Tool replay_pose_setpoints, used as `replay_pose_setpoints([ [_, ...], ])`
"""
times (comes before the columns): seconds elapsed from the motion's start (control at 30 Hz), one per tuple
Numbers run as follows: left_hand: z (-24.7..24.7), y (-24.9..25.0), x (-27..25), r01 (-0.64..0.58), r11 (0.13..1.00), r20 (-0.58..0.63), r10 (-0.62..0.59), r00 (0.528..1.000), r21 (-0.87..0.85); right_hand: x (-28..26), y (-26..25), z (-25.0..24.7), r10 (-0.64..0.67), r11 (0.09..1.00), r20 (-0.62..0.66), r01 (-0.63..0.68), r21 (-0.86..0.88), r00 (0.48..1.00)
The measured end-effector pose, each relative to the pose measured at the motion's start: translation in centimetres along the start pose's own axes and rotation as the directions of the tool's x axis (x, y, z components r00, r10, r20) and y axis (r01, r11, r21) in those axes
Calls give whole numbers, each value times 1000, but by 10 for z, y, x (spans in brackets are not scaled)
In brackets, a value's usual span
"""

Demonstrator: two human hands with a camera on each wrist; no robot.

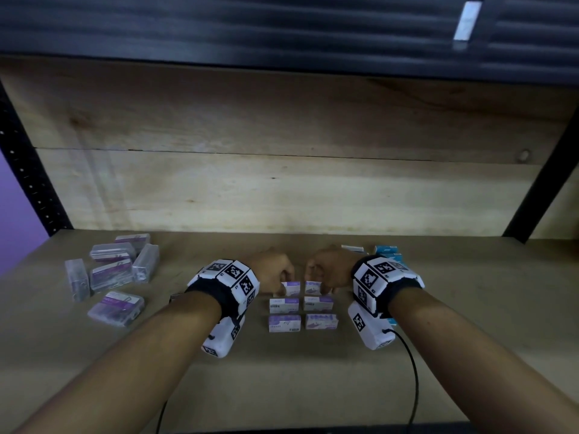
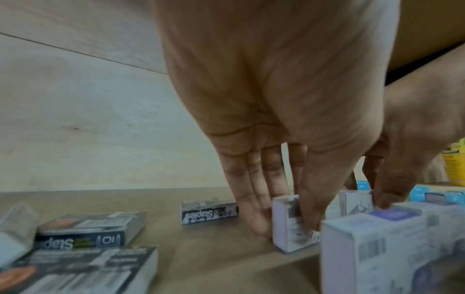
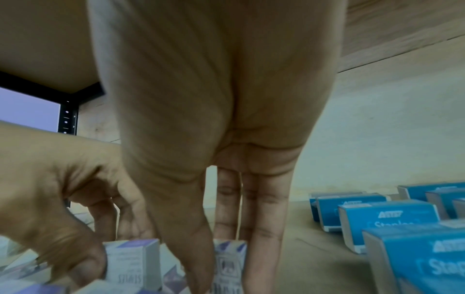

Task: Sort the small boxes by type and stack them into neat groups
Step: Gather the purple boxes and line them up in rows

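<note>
In the head view, low in the middle of the frame, six small purple-and-white boxes stand on the wooden shelf (image 1: 313, 386) in two columns of three; the left hand (image 1: 272, 270) grips the far left purple box (image 1: 291, 288) and the right hand (image 1: 329, 267) grips the far right purple box (image 1: 313, 287), the two boxes side by side with a narrow gap, each hand curled down over its own box; a scatter of clear plastic cases (image 1: 112, 270) lies at middle left, and blue boxes (image 1: 387, 250) show at middle right, mostly hidden behind the right wrist band. In the left wrist view the left hand (image 2: 276, 99) fills the centre, fingers (image 2: 254, 199) down behind the far left purple box (image 2: 289, 222) and thumb on its near face, pinching it as it stands on the shelf; dark staple boxes (image 2: 88, 228) lie at lower left, and the right hand (image 2: 415, 139) holds its box at right. In the right wrist view the right hand (image 3: 214, 89) hangs down the centre, thumb and fingers (image 3: 264, 208) closed on the far right purple box (image 3: 230, 262) at the bottom edge; blue boxes (image 3: 385, 216) stand in rows at lower right, and the left hand (image 3: 50, 189) pinches the other box at lower left
</note>
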State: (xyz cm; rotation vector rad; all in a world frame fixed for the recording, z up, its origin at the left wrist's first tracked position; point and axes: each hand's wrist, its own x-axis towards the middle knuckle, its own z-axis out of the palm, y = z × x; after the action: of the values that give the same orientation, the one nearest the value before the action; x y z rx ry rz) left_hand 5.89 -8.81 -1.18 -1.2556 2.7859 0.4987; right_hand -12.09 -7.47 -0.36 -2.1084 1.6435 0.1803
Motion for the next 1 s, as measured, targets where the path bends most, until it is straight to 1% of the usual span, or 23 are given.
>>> replay_pose_setpoints([
  [0.4,2,2,-2,-37,999,-7,37,999,-13,0,0,1,-14,1000,-2,14,-9,1000],
  [0.63,1,3,-2,-21,999,1,21,1000,-33,-1,-3,-1,-30,993,-8,29,-112,1000],
  [0.77,-1,0,-4,1,999,-3,-1,1000,-51,-3,-3,-3,-31,993,-21,28,-116,999],
  [0.9,-6,-4,-7,56,997,-28,-57,998,-55,-7,-5,-11,-20,993,-39,15,-113,999],
  [1.0,-10,-8,-13,73,996,-35,-75,997,-60,-8,-7,-14,-19,995,-59,13,-101,998],
])
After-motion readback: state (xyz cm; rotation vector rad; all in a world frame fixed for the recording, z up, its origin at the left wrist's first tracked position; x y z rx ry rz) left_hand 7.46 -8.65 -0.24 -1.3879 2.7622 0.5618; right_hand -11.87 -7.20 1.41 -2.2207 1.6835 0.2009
